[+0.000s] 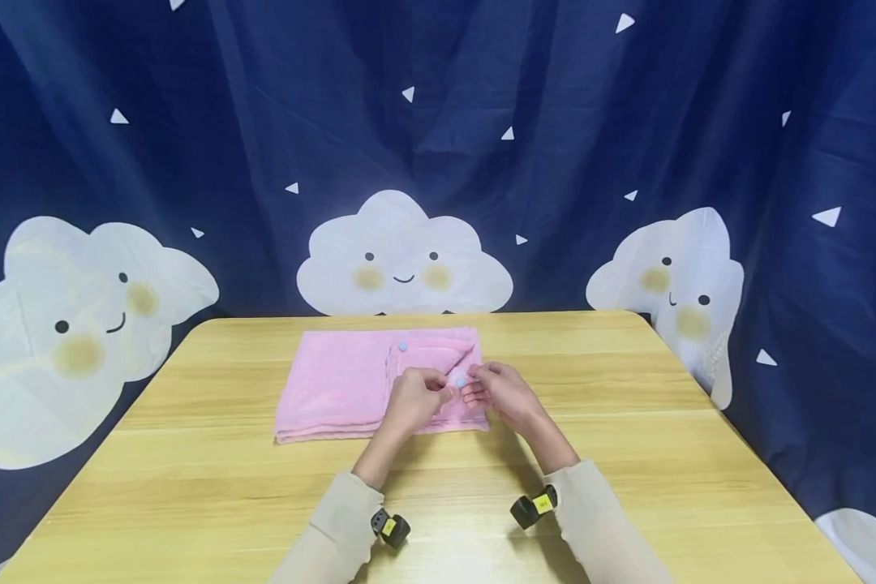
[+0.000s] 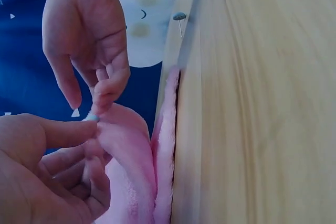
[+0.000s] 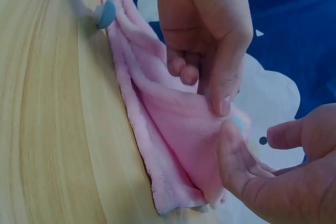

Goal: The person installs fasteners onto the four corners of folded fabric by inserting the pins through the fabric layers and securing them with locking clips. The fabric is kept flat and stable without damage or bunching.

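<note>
The folded pink cloth (image 1: 336, 381) lay on the counter (image 1: 664, 454), likely light and floppy, best held beside the nearer blue button (image 1: 461, 382); there the left hand (image 1: 414, 399) pinched it, while the right hand (image 1: 507, 392) touched it, fingers parted.

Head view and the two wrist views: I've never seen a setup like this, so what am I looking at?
There's no machine arm, just a person's left hand and right hand. The head picture comes from a camera worn on the head, looking forward and down. The others come from small wrist cameras, one per arm, each watching its hand's work. On the table lies a folded pink cloth. The left hand pinches a raised part, beside a blue knob; the right fingers seem to touch there, thumb apart.
</note>
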{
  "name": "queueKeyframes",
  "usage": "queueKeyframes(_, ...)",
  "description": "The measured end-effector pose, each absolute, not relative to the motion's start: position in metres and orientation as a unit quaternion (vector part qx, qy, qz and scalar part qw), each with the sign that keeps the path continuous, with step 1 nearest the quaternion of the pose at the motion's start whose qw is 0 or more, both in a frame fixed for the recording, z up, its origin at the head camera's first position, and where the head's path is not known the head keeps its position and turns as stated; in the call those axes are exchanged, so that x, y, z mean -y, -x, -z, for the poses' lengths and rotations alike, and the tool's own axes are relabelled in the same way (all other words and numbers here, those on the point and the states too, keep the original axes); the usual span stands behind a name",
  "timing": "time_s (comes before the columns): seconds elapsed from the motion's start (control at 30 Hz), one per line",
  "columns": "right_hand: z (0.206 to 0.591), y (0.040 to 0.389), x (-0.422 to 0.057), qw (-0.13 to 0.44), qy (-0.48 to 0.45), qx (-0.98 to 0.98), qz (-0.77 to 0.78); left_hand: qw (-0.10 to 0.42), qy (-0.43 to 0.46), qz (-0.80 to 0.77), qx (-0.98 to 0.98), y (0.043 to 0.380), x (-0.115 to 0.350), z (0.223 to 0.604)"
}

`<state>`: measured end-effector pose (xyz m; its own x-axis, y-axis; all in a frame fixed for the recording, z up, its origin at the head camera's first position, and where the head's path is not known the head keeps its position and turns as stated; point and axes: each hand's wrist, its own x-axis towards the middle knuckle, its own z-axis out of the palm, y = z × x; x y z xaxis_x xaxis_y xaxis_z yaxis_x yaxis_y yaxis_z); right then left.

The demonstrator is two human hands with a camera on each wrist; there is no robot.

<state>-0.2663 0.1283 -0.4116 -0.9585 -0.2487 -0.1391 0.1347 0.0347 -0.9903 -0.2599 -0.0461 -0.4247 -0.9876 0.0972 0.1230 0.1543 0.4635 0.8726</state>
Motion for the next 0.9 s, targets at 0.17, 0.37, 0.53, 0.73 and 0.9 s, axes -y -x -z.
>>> queueKeyframes(0.17, 0.409, 0.266, -0.127, 0.114, 0.015, -0.702, 0.703, 0.036, 0.05, 0.569, 0.82, 0.264, 0.049, 0.427)
queueKeyframes(0.37, 0.408, 0.265, -0.127, 0.104, 0.007, -0.703, 0.704, 0.067, 0.008, 0.645, 0.761, 0.269, 0.058, 0.426)
queueKeyframes(0.53, 0.407, 0.265, -0.128, 0.109, 0.005, -0.709, 0.697, 0.088, -0.017, 0.694, 0.714, 0.272, 0.069, 0.422)
queueKeyframes(0.73, 0.408, 0.265, -0.128, 0.11, 0.008, -0.711, 0.695, 0.074, -0.039, 0.726, 0.683, 0.276, 0.078, 0.42)
queueKeyframes(0.9, 0.408, 0.266, -0.128, 0.111, 0.012, -0.713, 0.693, 0.049, -0.052, 0.729, 0.681, 0.277, 0.081, 0.417)
